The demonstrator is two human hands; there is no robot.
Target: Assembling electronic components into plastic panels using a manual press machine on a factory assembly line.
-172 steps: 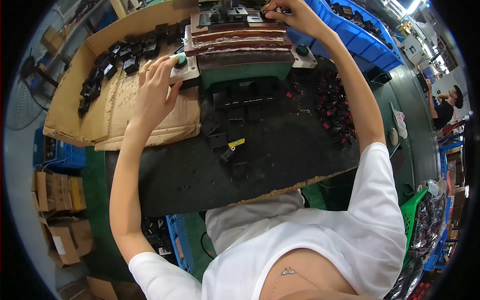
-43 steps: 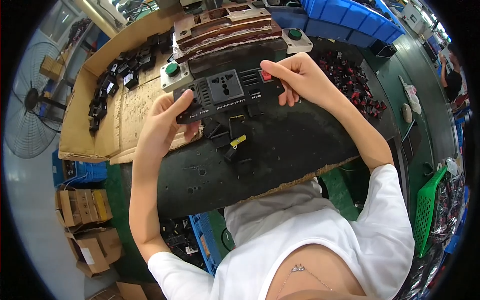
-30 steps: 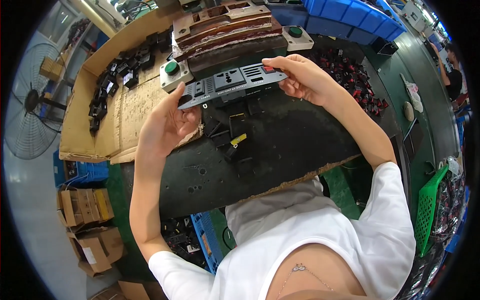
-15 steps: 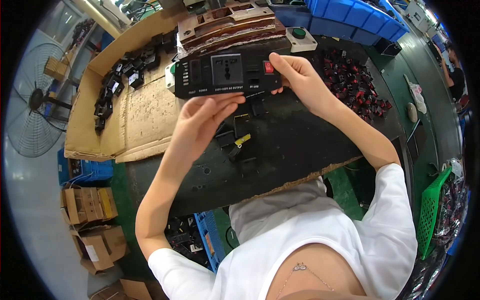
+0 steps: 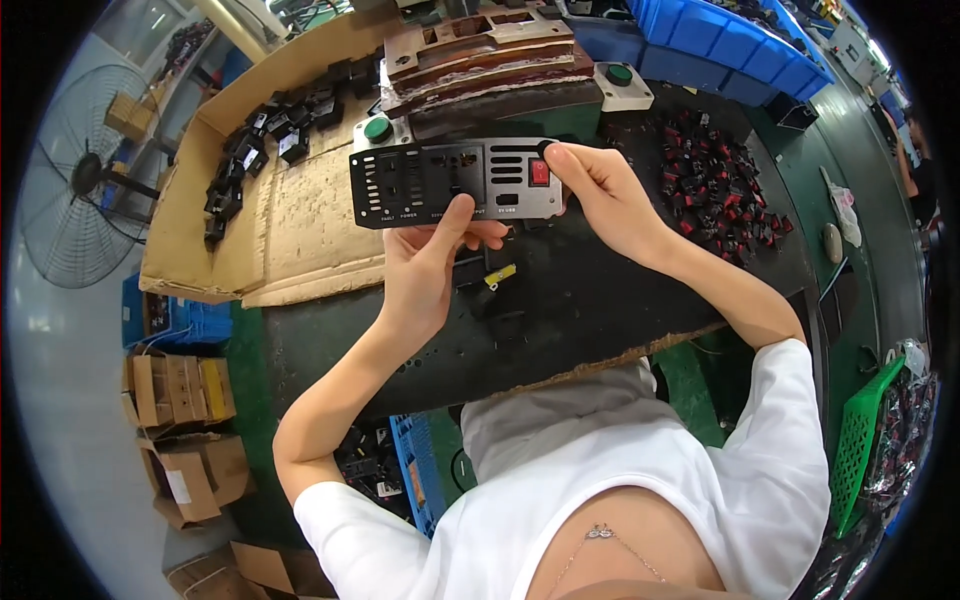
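Observation:
A black, slotted inverter front panel (image 5: 440, 185) is held up over the bench between my hands, its right part pale with glare. It bears a dark square socket and a red rocker switch (image 5: 539, 173) near the right end. My left hand (image 5: 425, 265) grips its lower edge, thumb on the front face and fingers behind. At the right end, beside the switch, my right hand (image 5: 615, 195) pinches the panel; its fingers behind are hidden. Under the panel, a small yellow-wrapped part (image 5: 500, 276) lies on the black bench (image 5: 600, 300) among dark pieces.
Behind the panel stands a brown layered fixture (image 5: 490, 65), flanked by green push buttons (image 5: 378, 130). Red-and-black switches (image 5: 715, 185) are heaped at right, near blue bins (image 5: 695, 45). A cardboard tray (image 5: 300, 225) at left holds several black parts. The bench's front edge (image 5: 590, 366) is worn.
The panel has come down and nearer and is tilted, now catching glare. My left thumb has moved onto its front face. My right hand still holds the right end, slightly lower.

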